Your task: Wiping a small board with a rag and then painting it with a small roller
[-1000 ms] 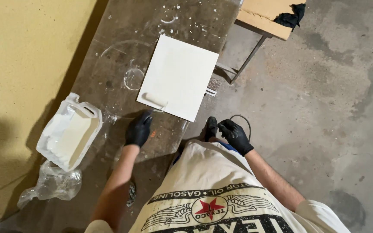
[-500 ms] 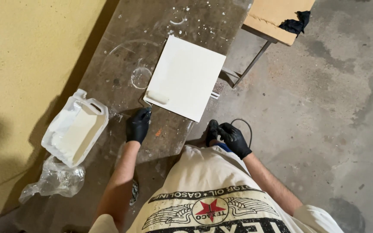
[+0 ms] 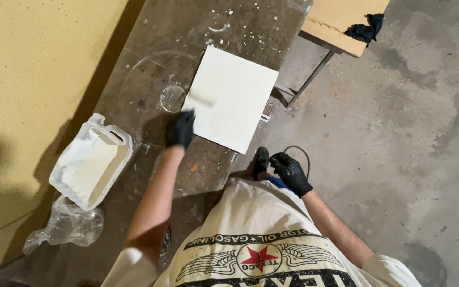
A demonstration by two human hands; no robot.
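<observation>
Head view: your gloved left hand grips the white paint roller on the square white board; your gloved right hand hangs loosely curled, empty — the unbraced board could skid under the roller.

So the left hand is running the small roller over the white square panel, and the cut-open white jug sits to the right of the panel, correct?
Not quite. In the head view the cut-open white jug sits to the left of the white square panel, near the yellow wall. The rest holds: the left hand is running the small roller over the panel.

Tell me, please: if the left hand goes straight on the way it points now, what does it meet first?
The left hand points up the bench, its grip on a small paint roller. It would first cross the white square panel; depth is unclear.
</observation>
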